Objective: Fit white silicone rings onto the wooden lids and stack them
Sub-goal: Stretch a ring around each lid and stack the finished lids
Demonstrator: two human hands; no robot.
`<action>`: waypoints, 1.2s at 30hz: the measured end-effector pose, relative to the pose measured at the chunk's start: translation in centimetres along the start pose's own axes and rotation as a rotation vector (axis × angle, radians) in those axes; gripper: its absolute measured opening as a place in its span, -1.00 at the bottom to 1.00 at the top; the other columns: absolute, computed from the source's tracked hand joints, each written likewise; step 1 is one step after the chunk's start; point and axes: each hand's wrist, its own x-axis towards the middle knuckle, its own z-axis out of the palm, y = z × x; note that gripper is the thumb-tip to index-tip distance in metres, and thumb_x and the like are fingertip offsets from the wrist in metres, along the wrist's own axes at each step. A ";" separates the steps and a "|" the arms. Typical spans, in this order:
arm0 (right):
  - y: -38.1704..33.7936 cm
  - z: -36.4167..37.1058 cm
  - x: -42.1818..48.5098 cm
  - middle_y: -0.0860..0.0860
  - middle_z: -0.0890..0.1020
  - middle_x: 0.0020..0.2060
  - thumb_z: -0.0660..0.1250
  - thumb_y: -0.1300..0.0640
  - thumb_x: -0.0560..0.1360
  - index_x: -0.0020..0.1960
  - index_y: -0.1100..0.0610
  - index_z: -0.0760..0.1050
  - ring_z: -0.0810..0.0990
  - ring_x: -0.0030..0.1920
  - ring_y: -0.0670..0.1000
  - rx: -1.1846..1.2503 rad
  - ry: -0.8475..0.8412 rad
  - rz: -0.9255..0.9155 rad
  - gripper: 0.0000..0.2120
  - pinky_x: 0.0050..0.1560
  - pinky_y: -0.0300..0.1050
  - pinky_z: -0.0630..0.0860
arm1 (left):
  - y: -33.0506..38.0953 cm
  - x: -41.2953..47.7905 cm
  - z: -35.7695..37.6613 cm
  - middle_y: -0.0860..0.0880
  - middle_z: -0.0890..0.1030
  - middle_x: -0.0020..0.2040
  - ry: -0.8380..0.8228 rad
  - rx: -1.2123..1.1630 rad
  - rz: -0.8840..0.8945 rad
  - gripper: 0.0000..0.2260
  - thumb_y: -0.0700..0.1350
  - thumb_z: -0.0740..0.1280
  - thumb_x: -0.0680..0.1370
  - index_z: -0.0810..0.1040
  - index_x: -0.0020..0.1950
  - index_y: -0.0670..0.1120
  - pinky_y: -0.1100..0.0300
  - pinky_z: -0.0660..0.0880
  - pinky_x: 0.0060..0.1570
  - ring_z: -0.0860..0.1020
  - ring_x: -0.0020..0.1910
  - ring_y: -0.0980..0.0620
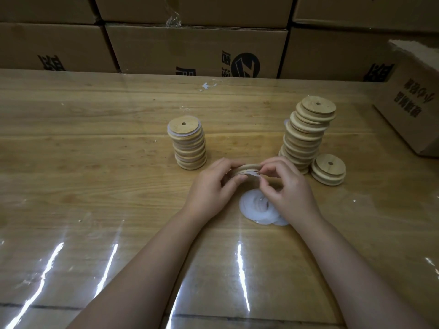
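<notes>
Surface (pixel 95 186) first: the tall stack (pixel 306 136) just beyond the right hand (pixel 287 186) looks mostly ringless, so that's the bulk left. The shorter stack (pixel 188 146) past the left hand (pixel 211 186) shows white edges, so I'd call it done, roughly a third in. Loose rings (pixel 254 207) lie under the right hand. Between the hands, the left grips a lid (pixel 244 167) and the right pinches a white ring (pixel 253 173) onto its edge.

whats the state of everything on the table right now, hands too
left hand, grips the held lid's edge
right hand, pinches the white ring at the lid's rim
held lid, off the table, between both hands
white ring, only partly on the held lid
loose rings, flat pile on the table, partly under the right hand
left stack, upright, rings showing between lids
right stack, taller, uneven
short stack, flat beside the right stack
</notes>
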 end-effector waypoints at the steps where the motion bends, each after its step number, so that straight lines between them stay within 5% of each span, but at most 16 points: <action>1: 0.0 0.0 0.0 0.06 0.57 -0.07 0.38 0.38 0.39 -0.11 0.26 0.52 0.58 -0.05 0.05 -0.004 -0.001 0.008 -0.89 -0.13 0.08 0.56 | 0.0 0.0 0.0 0.21 0.48 -0.15 -0.006 -0.001 -0.002 -0.80 -0.06 0.36 0.50 0.58 0.09 -0.07 0.43 0.34 -0.19 0.44 -0.29 0.29; 11: 0.2 0.1 0.0 -0.05 0.60 -0.12 0.37 0.34 0.41 -0.14 0.18 0.53 0.59 -0.07 -0.03 0.023 0.034 0.112 -0.90 -0.09 0.02 0.57 | 0.0 0.1 0.0 0.25 0.45 -0.14 -0.036 0.020 -0.022 -0.78 -0.04 0.32 0.50 0.57 0.11 -0.08 0.20 0.47 -0.19 0.55 -0.29 0.09; 18: 0.1 0.0 0.1 -0.04 0.58 -0.14 0.37 0.37 0.41 -0.14 0.14 0.52 0.56 -0.10 -0.14 0.109 0.011 0.165 -0.85 -0.07 -0.30 0.52 | -0.3 0.0 0.1 0.04 0.58 -0.13 -0.042 -0.032 -0.068 -0.82 -0.10 0.35 0.52 0.56 0.11 -0.04 0.11 0.52 -0.18 0.58 -0.34 0.15; 28: 0.3 -0.1 0.1 -0.01 0.61 -0.14 0.33 0.32 0.48 -0.13 0.19 0.55 0.55 -0.11 -0.16 0.240 -0.055 0.290 -0.93 -0.10 -0.39 0.45 | -0.5 0.1 0.0 0.02 0.61 -0.27 -0.034 -0.230 -0.201 -0.88 -0.07 0.34 0.49 0.53 0.02 0.03 0.15 0.52 -0.26 0.59 -0.38 0.13; 36: 0.4 -0.1 0.1 -0.12 0.62 -0.19 0.34 0.27 0.48 -0.11 0.01 0.53 0.58 -0.18 -0.13 0.252 -0.059 0.393 -0.84 -0.14 -0.27 0.52 | -0.1 0.4 0.0 0.06 0.60 -0.33 -0.067 -0.453 -0.350 -0.87 -0.20 0.26 0.58 0.53 0.00 0.03 0.27 0.47 -0.43 0.59 -0.43 0.04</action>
